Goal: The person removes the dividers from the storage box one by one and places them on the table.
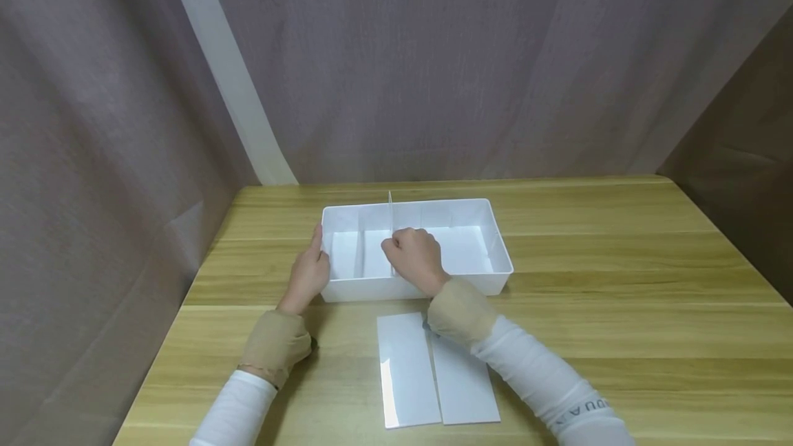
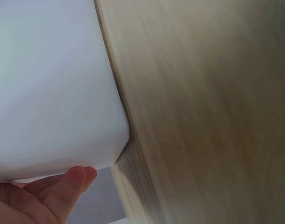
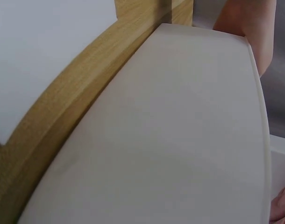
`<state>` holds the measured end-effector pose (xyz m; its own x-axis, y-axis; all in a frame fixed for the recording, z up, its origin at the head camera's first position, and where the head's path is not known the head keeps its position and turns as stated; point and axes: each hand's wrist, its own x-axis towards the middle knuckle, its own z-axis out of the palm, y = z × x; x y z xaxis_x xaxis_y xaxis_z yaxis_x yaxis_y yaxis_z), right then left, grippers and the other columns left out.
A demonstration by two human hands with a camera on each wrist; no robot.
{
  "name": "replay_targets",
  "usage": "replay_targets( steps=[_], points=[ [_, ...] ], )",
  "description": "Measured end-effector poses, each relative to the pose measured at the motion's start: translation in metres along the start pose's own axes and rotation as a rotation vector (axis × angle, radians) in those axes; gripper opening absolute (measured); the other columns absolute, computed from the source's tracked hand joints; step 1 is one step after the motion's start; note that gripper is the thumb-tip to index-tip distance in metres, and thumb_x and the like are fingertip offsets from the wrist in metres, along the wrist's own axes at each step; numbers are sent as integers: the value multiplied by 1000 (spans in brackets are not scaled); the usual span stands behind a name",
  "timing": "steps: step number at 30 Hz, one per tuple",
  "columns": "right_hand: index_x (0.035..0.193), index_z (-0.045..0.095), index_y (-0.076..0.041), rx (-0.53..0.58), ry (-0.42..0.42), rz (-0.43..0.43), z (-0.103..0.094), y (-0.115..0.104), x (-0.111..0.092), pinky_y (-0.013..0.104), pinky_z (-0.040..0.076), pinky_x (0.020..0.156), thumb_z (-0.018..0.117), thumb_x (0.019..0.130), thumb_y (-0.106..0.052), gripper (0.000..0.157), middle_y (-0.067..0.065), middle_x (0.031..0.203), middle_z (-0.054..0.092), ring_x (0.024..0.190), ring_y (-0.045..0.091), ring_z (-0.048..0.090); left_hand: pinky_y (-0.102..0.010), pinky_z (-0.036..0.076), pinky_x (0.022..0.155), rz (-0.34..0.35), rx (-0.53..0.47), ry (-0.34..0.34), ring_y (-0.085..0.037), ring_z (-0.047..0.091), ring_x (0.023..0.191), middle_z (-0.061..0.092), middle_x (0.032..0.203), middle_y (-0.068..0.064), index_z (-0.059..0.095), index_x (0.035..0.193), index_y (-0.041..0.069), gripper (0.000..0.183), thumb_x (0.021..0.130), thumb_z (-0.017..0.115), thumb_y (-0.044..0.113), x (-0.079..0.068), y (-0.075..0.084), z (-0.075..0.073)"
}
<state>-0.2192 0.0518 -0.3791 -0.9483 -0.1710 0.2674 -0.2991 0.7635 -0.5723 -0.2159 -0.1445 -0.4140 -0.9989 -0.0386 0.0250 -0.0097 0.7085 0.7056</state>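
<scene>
A white rectangular box with an open top stands on the wooden table. My left hand holds its left end, with fingers against the outer wall and the thumb side over the rim. Inside, one divider stands crosswise near the left. A second thin white divider stands upright further right, its top above the rim. My right hand, fingers curled, pinches this divider over the box; the fingertips are partly hidden. In the right wrist view, the box's long outer wall fills the middle.
Two white rectangular panels lie flat side by side on the table in front of the box, the right one partly under my right forearm. Grey-brown curtains hang behind the table and on both sides.
</scene>
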Motion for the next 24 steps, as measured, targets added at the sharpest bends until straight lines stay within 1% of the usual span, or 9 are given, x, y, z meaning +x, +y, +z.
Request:
replay_targets(
  steps=[5,7,10,12,13,16,21,24],
  points=[
    [41,29,-15,2,4,-11,-2,-1,0,21,16,37,42,75,-14,36,-6,37,26,38,8,21,-43,43,79,1,3,1,-30,50,83,32,138,-21,11,143,8,54,91,28,11,0,1,0],
    [41,28,-15,4,6,-18,-3,-1,0,20,14,36,41,75,-13,36,-7,37,26,38,7,20,-41,45,71,5,7,-1,-28,49,72,38,133,-25,11,143,8,55,91,29,11,0,1,0],
    [42,27,-16,10,10,-33,-5,-3,0,18,12,35,41,74,-12,36,-7,36,24,37,6,17,-35,42,59,3,13,-3,-22,40,55,46,123,-31,10,143,8,55,91,29,11,1,0,0],
    [42,26,-17,12,17,-42,-6,-3,0,18,11,34,41,74,-12,36,-8,36,24,37,5,16,-32,40,55,3,12,-7,-19,33,49,48,117,-33,10,143,8,55,91,29,10,2,0,0],
    [42,26,-17,13,20,-46,-6,-4,0,18,11,34,41,74,-11,36,-8,36,23,37,5,15,-31,39,55,0,13,-8,-18,33,49,49,115,-33,10,143,8,55,91,29,10,2,0,0],
    [41,26,-17,8,31,-53,-7,-4,0,18,11,34,41,73,-11,35,-9,36,22,37,5,15,-30,39,54,-3,12,-9,-18,34,49,48,117,-32,10,143,8,55,91,29,10,2,0,0],
    [41,26,-17,-1,37,-49,-9,-6,1,18,12,35,41,72,-12,35,-10,35,22,37,5,17,-31,40,55,-5,14,-10,-20,35,50,43,126,-30,10,143,8,55,91,29,11,1,1,0],
    [41,27,-17,-5,33,-39,-12,-7,1,19,13,35,42,73,-13,35,-9,35,23,37,6,18,-30,39,55,-2,16,-9,-19,34,49,41,129,-29,10,143,8,55,91,28,11,1,1,0]
  ],
)
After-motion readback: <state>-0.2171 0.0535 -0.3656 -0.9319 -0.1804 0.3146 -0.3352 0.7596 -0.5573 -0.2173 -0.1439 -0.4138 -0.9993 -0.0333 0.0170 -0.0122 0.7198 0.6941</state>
